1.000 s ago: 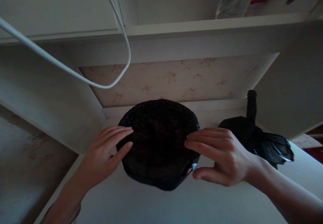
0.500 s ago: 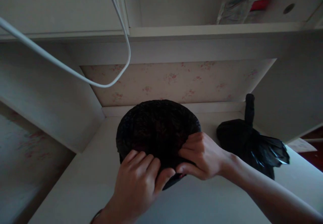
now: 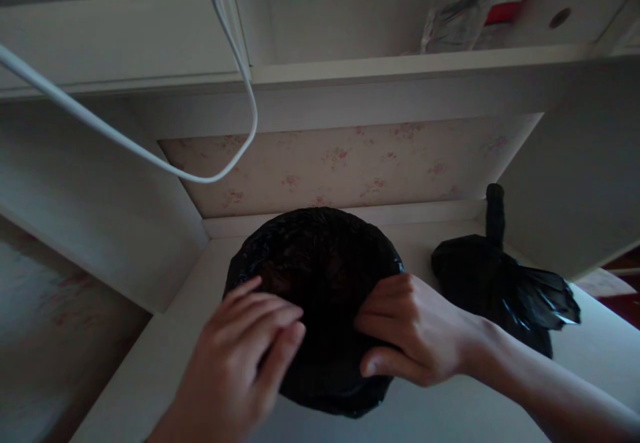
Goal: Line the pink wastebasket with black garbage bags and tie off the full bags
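A round bin lined with a black bin bag [image 3: 320,236] stands in the middle, its wide mouth facing up. The bag folds over the rim and hangs outside at the near side. On the right of the rim, my right hand [image 3: 405,330] is closed round the bag's edge, fingers inside and thumb outside. My left hand [image 3: 240,356] is at the near left of the mouth, slightly blurred. Its fingers are loosely bent and partly stretched over the rim, with the little finger lifted away and no bag visibly pinched. The inside of the bin is dark.
A knotted black bag [image 3: 495,290] lies to the right on the white surface [image 3: 425,403]. A white cable [image 3: 200,178] loops down at upper left. Above is an open white shelf [image 3: 350,70] holding plastic packages [image 3: 460,23]. Floral wallpaper [image 3: 345,163] shows behind.
My left hand has come off the near rim and moved left, its fingers loosening. My right hand keeps its hold and sits slightly lower. More of the bag's near edge shows folded outside.
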The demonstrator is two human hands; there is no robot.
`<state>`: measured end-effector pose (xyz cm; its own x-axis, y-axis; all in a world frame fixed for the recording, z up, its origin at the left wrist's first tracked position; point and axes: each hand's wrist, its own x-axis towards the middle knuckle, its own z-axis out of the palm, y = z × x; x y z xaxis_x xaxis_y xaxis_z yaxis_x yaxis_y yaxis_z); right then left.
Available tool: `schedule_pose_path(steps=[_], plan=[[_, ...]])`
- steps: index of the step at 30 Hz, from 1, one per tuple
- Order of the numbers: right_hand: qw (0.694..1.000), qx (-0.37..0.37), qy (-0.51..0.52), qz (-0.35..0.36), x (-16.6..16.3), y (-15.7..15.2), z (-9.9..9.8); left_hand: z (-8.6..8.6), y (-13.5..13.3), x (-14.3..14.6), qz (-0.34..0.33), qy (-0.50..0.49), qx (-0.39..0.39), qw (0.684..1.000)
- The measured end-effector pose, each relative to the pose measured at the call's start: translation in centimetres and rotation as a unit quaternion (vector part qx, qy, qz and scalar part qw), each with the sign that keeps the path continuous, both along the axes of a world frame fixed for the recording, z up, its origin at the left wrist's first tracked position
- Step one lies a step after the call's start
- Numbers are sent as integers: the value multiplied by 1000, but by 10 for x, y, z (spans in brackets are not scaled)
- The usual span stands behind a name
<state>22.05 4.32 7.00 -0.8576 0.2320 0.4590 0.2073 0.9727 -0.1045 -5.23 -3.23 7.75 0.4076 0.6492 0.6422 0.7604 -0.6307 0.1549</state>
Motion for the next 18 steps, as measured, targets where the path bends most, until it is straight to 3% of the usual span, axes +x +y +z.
schedule_pose_path(steps=[3, 7, 11, 14, 18], plan=[[1000, 4, -3, -2, 0, -1, -11, -11, -20, 38, 19, 12, 34, 999], [999, -25, -21, -2, 6, -3, -13, -23, -22, 46, 28, 40, 8, 999], [996, -60, -60, -5, 8, -8, -4, -19, -6, 21, -31, 57, -27, 998], [994, -71, -78, -11, 9, -14, 8, -9, 8, -14, -93, 78, -103, 987], [994, -78, -75, -19, 15, -19, 26, 9, 12, -65, -69, 163, -148, 973]])
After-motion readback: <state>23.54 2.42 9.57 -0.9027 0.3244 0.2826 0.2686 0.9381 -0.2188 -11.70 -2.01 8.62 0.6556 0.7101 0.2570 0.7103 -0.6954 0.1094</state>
